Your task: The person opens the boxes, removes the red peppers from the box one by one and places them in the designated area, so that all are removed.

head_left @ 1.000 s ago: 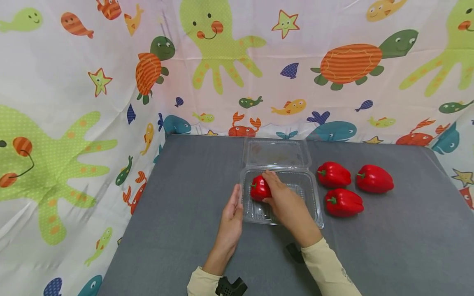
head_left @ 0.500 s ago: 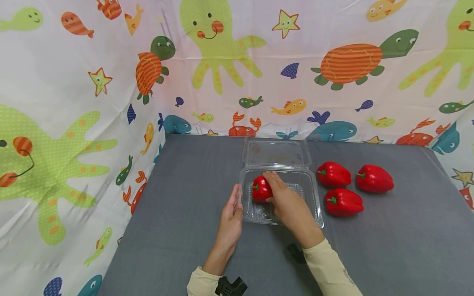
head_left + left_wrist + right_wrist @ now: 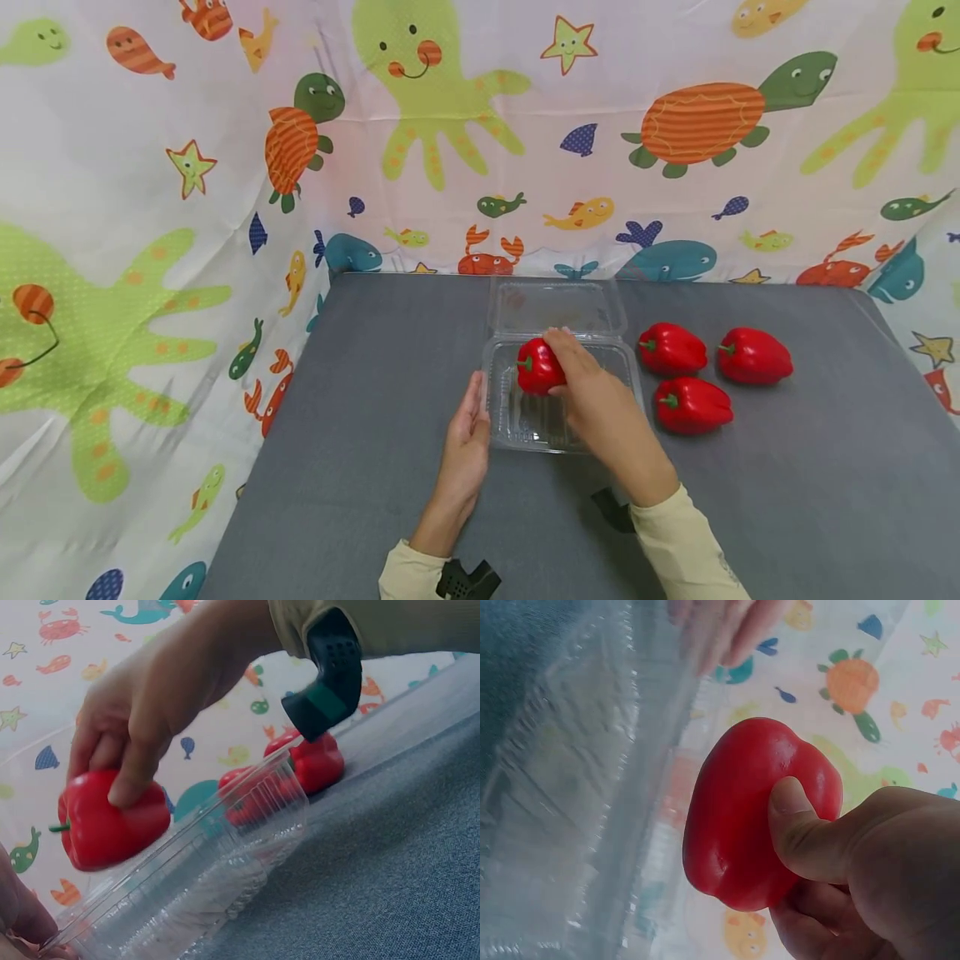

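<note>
My right hand (image 3: 609, 417) holds a red bell pepper (image 3: 538, 367) with a green stem, thumb on one side and fingers on the other. In the left wrist view the bell pepper (image 3: 112, 820) hangs above the rim of a clear plastic clamshell container (image 3: 232, 840), apart from it. The right wrist view shows my thumb (image 3: 799, 832) pressed on the pepper's side. My left hand (image 3: 463, 458) rests against the container's left side with its fingers straight. The container's lid (image 3: 557, 307) lies folded back, away from me.
Right of the container, three more red bell peppers (image 3: 672, 348) (image 3: 754, 356) (image 3: 693, 406) lie on the grey tablecloth (image 3: 375, 400). A curtain (image 3: 450, 225) printed with sea animals stands along the back and left edges of the table.
My right hand has raised the bell pepper from inside the container and carried it slightly rightward. My left hand stays at the container's side. The head view has shifted a little.
</note>
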A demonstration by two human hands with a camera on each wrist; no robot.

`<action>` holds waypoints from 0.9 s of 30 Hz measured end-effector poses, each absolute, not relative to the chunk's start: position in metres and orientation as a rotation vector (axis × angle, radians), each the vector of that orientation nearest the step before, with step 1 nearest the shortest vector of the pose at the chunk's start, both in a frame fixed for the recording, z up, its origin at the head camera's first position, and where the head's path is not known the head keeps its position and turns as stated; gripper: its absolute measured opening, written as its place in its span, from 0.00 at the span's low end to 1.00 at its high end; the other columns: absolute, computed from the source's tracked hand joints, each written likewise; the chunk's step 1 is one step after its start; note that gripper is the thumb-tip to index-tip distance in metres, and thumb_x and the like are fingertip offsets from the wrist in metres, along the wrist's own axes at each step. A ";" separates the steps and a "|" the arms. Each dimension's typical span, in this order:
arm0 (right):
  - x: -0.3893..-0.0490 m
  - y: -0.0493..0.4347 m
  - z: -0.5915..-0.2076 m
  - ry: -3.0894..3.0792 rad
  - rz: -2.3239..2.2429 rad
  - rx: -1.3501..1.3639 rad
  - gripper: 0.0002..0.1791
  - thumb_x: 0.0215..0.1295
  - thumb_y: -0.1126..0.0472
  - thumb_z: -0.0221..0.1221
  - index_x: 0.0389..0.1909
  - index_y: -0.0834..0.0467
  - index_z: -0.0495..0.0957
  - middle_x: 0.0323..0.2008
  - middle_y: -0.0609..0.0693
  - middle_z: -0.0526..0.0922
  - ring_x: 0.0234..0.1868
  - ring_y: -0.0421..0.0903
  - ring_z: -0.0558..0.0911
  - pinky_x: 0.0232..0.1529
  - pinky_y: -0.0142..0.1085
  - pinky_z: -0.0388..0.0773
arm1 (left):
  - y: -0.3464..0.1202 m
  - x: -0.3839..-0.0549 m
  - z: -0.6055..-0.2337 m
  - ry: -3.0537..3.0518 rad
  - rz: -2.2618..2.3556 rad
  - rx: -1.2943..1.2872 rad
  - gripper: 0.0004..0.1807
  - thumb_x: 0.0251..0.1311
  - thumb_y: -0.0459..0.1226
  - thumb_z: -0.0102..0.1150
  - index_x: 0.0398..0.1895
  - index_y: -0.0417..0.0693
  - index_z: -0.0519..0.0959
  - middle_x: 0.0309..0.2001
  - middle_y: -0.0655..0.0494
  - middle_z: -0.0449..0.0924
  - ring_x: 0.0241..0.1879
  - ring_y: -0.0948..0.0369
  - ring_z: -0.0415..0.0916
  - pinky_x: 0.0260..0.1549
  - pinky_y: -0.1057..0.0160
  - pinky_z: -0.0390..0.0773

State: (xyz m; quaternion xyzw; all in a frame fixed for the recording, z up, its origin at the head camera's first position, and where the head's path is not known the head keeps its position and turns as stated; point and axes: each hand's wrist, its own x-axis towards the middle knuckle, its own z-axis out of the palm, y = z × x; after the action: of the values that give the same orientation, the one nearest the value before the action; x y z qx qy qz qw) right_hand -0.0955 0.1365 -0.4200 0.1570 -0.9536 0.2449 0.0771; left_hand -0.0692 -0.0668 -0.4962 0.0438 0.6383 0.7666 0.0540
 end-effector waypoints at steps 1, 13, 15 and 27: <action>-0.095 0.138 -0.417 -2.848 0.736 0.472 0.51 0.58 0.67 0.77 0.81 0.56 0.61 0.78 0.60 0.68 0.73 0.62 0.73 0.55 0.57 0.85 | -0.067 -0.069 -0.496 1.943 2.328 0.128 0.34 0.82 0.26 0.34 0.87 0.42 0.42 0.86 0.53 0.43 0.84 0.59 0.39 0.81 0.53 0.43; -0.085 0.152 -0.393 -2.796 0.734 0.403 0.54 0.57 0.69 0.76 0.83 0.52 0.60 0.79 0.58 0.66 0.75 0.62 0.71 0.42 0.54 0.89 | -0.067 -0.069 -0.497 1.962 2.322 0.115 0.34 0.81 0.24 0.33 0.87 0.42 0.43 0.86 0.51 0.43 0.84 0.59 0.39 0.81 0.53 0.43; -0.083 0.155 -0.390 -2.777 0.734 0.394 0.54 0.56 0.69 0.77 0.83 0.52 0.60 0.78 0.58 0.67 0.75 0.62 0.72 0.41 0.54 0.90 | -0.066 -0.069 -0.497 1.965 2.323 0.116 0.34 0.81 0.24 0.33 0.87 0.42 0.43 0.86 0.51 0.43 0.85 0.58 0.38 0.82 0.52 0.42; -0.078 0.179 -0.387 -2.711 0.766 0.330 0.58 0.53 0.73 0.77 0.84 0.53 0.58 0.78 0.58 0.67 0.75 0.64 0.70 0.43 0.60 0.88 | -0.066 -0.069 -0.497 1.964 2.340 0.130 0.34 0.81 0.24 0.33 0.86 0.41 0.44 0.86 0.48 0.42 0.85 0.57 0.37 0.82 0.50 0.40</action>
State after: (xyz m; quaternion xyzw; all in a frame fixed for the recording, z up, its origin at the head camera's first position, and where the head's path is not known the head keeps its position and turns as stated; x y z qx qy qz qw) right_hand -0.0780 0.1792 -0.3867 0.1150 -0.9446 0.2671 0.1521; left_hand -0.0685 -0.0662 -0.4968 0.0426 0.6418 0.7645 0.0418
